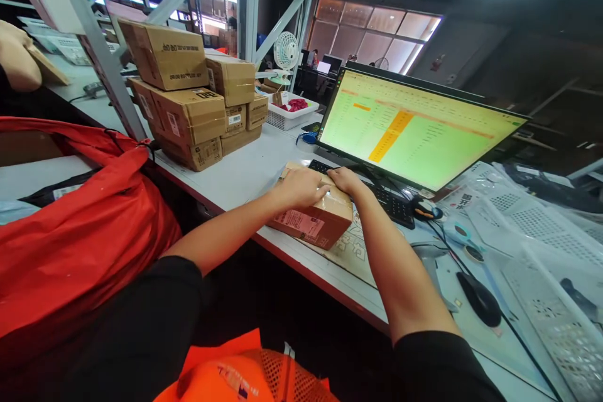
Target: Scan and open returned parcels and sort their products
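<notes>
White packing bench under warehouse shelving: a small cardboard box [315, 213] sits at its near edge, straight ahead of you, long axis slanting away left. Both your left hand [301, 186] and right hand [346, 180] lie flat on its top, fingers loosely curled, equally near, just before the keyboard [391, 204].

Both hands, left hand [301, 187] and right hand [345, 181], rest on a cardboard box [315, 217] before the keyboard [384, 200]
</notes>
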A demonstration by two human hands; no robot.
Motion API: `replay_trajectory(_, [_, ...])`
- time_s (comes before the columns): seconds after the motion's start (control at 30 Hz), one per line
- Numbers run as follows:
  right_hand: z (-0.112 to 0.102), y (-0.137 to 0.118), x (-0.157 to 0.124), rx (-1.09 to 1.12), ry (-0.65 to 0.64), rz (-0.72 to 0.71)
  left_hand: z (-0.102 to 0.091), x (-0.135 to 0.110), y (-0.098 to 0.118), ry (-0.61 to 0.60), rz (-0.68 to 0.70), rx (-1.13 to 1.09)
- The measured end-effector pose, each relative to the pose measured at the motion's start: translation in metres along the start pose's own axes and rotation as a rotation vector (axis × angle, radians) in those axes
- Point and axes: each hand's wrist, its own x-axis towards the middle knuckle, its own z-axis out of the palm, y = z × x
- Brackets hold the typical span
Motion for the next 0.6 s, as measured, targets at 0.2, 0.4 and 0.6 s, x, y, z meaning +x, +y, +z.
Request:
replay_trajectory(0.2, [0.003,0.001,0.003,0.003,0.005,0.036,0.013,-0.052,0.020,0.320,0.079,0.046])
replay_trajectory(0.4, [0.003,0.001,0.000,0.048,0.027,0.025,-0.006,-0.084,0.014,0.013,0.098,-0.103])
replay_trajectory(0.6, [0.000,-0.005,-0.018,0.117,0.147,0.007,-0.034,0.001,-0.014,-0.315,0.283,-0.175])
